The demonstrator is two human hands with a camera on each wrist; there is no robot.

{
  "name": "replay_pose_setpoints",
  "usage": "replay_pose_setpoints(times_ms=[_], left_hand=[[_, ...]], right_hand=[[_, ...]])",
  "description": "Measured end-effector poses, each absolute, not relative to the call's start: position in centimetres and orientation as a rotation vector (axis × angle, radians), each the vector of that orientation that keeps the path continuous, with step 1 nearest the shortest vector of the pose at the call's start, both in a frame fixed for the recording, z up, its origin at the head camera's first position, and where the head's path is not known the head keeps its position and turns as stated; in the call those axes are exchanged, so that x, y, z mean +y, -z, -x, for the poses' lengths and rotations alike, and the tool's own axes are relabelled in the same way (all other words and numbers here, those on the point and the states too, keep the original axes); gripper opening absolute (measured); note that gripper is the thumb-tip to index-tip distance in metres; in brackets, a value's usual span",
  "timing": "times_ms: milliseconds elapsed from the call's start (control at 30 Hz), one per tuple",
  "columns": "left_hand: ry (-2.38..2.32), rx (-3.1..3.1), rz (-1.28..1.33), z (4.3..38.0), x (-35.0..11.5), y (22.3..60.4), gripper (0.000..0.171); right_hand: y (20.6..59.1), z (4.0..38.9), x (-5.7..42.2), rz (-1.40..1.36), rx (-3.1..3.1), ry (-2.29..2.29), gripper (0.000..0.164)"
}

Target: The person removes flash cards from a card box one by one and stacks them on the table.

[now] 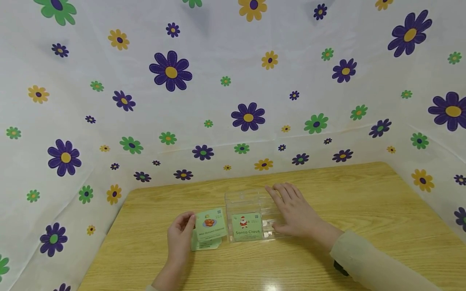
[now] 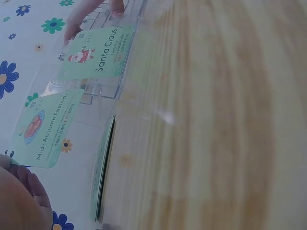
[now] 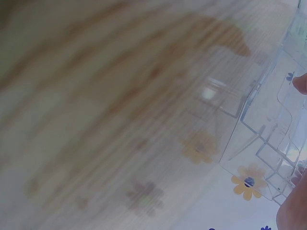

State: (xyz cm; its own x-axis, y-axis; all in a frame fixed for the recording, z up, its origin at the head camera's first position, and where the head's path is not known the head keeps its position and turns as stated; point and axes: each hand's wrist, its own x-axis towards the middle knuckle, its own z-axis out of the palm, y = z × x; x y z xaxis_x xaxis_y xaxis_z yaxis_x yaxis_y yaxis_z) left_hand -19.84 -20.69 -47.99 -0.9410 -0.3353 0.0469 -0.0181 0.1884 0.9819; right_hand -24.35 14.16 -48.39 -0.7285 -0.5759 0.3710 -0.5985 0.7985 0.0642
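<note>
My left hand [image 1: 181, 232] pinches a pale green Mid-Autumn Festival card [image 1: 210, 224] between thumb and fingers, holding it tilted above the table. Below it lies a small stack of similar green cards [image 1: 206, 245], seen edge-on in the left wrist view. To its right is a clear plastic compartment box [image 1: 242, 197]. A Santa Claus card [image 1: 247, 227] lies face up in its left near compartment. My right hand [image 1: 296, 212] rests over the box's right side, fingers spread toward the far side and thumb toward the near one. It covers part of the box.
The box stands on a wood-grain table [image 1: 346, 194]. A white cloth with purple, green and yellow flowers [image 1: 218, 101] hangs along the table's back and sides.
</note>
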Motion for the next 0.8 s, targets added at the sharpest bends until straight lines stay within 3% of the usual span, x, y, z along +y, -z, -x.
replay_pose_setpoints(times_ms=[800], left_hand=[[1.797, -2.314, -0.412, 20.2, -22.9, 48.4, 0.028]], right_hand=[[48.3, 24.3, 14.1, -0.897, -2.626, -0.129, 0.111]])
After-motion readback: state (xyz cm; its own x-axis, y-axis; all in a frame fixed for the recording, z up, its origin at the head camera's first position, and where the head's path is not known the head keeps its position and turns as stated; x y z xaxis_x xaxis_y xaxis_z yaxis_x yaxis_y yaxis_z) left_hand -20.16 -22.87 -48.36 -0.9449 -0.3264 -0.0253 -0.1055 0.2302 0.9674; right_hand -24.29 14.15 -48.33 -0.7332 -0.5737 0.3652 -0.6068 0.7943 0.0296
